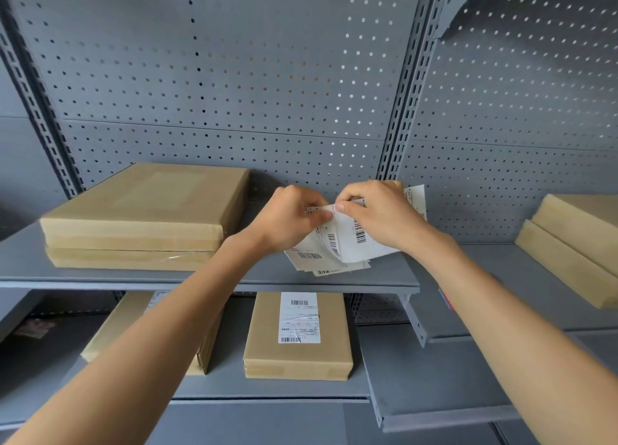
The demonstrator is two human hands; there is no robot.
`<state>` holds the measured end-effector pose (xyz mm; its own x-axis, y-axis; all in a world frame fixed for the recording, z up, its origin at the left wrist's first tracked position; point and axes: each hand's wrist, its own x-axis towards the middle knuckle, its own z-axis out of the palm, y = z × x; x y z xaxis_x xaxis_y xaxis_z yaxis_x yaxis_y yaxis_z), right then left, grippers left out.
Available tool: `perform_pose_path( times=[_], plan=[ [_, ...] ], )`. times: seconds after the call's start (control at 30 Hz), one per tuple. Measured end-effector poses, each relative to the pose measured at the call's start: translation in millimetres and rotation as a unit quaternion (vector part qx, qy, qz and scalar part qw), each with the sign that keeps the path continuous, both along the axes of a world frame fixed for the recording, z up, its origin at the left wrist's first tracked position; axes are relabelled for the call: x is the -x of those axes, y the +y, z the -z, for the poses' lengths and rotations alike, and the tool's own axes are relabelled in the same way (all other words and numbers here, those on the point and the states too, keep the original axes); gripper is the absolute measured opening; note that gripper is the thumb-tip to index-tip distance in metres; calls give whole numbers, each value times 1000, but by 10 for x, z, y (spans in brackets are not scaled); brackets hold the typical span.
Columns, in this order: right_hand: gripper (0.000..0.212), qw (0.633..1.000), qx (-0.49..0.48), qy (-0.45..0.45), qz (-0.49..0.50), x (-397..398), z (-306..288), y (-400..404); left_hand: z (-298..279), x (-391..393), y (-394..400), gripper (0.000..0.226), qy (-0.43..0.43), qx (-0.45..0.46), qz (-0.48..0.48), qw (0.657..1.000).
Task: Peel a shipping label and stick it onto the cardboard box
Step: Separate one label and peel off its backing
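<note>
Grey pegboard wall (234,76), metal shelves (207,282)

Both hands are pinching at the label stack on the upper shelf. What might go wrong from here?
The left hand and right hand work one corner of the fanned label stack; two sheets may lift together, or the label may tear or curl onto itself. The loose stack lies near the shelf edge and could slide off.
</note>
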<state>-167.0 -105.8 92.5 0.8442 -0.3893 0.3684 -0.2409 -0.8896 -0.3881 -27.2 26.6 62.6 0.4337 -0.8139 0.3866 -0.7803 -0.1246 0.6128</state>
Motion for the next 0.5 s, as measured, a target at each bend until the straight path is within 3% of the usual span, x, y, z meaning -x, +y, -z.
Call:
perform_pose_path(
  times=[0.5],
  plan=[
    [11, 991, -101, -66, -55, 9, 37, -21, 40, -62, -15, 11, 113, 63, 49, 990]
  ],
)
